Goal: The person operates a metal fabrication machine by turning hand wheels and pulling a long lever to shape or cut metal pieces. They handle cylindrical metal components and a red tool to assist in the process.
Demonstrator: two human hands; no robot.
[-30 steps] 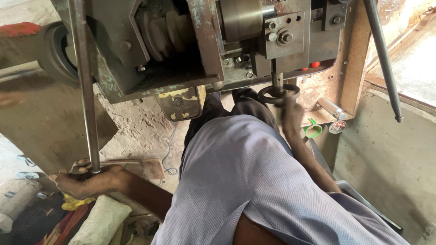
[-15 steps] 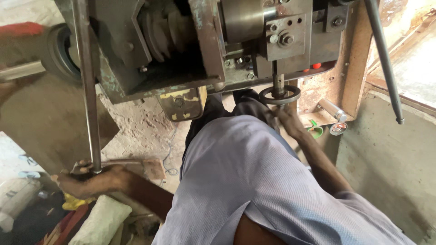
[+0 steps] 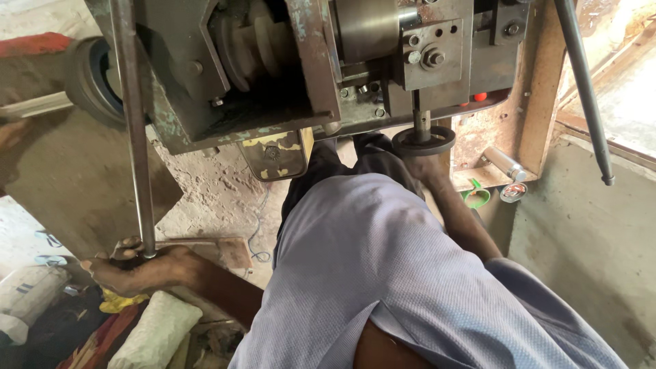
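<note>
You have two long steel rods: your left hand (image 3: pixel 130 268) is clenched around the foot of the left rod (image 3: pixel 133 130), while the right rod (image 3: pixel 584 89) hangs free with room around it. Your right hand (image 3: pixel 425 164) touches the one black handwheel (image 3: pixel 424 141) under the machine (image 3: pixel 307 61); your shirt (image 3: pixel 383 273) hides its grip.

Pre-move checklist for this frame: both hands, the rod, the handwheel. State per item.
1. Left hand closed on the base of the long steel rod: ok.
2. Right hand at the black handwheel, touching from below: ok; the grip itself: cannot tell.
3. Rod upright alongside the machine body: ok.
4. Belt pulley exposed, no guard visible: not ok.
5. Whether the machine is running: cannot tell.
6. Second rod at right, apart from both hands: ok.
</note>
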